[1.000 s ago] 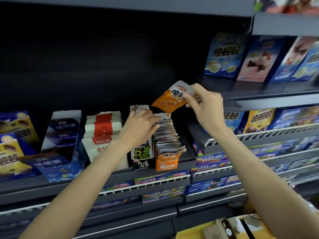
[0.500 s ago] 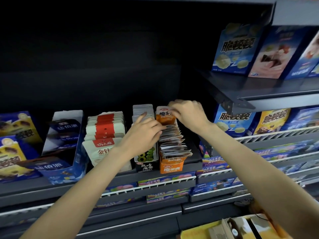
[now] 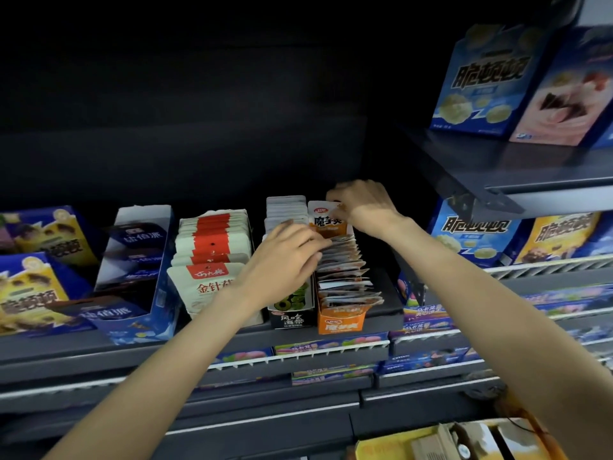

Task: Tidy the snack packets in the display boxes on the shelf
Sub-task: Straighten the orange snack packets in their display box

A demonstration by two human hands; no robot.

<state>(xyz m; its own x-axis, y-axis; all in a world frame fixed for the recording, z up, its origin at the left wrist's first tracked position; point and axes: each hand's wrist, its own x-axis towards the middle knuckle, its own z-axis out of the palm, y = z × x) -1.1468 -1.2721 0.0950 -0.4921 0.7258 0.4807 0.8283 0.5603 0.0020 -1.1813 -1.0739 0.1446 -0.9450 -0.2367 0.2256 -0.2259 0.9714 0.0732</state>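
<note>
An orange-and-white foil snack packet [image 3: 328, 219] marked 魔芋爽 stands upright at the back of the orange cardboard display box [image 3: 340, 323]. The right hand [image 3: 361, 207] pinches its top; the left hand [image 3: 285, 257], fingers curled, presses the row of packets [image 3: 345, 273]. Left of this box stands a black box [image 3: 292, 318] reading 风吃海带, all on a dark grey metal shelf [image 3: 386, 305].

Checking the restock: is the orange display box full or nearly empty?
Full: the orange display box holds packets packed from front to back, with the right hand at the rearmost orange packet.

Dark shelf [image 3: 99, 355], blue display box [image 3: 146, 313], white packet box [image 3: 205, 293], black box [image 3: 290, 318], orange box [image 3: 341, 323]
</note>
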